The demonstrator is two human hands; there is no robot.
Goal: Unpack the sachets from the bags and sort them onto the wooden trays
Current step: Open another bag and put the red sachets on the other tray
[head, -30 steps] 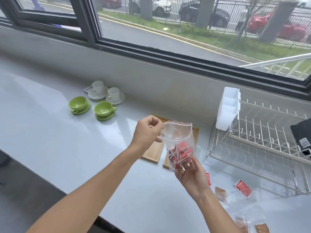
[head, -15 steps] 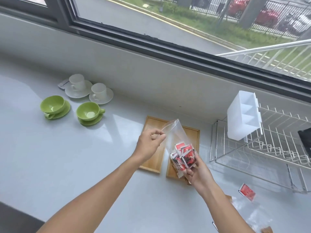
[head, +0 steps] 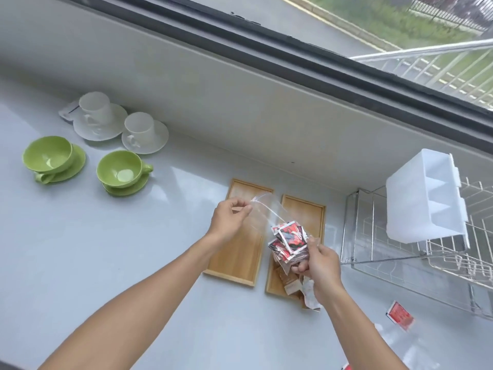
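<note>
Your tabletop (head: 112, 263): pale grey, glossy, runs along wall under window. Far left, two white cups on saucers (head: 120, 124), side by side. Nearer you, two green cups on saucers (head: 85, 164). Centre, two wooden trays (head: 237, 257), parallel, close together; right one carries brownish sachets (head: 290, 281) at near end. Right, wire dish rack (head: 416, 263) stands on surface. Near right, red sachet (head: 399, 313) lies loose, crumpled clear bag (head: 405, 345) beside it.
</note>
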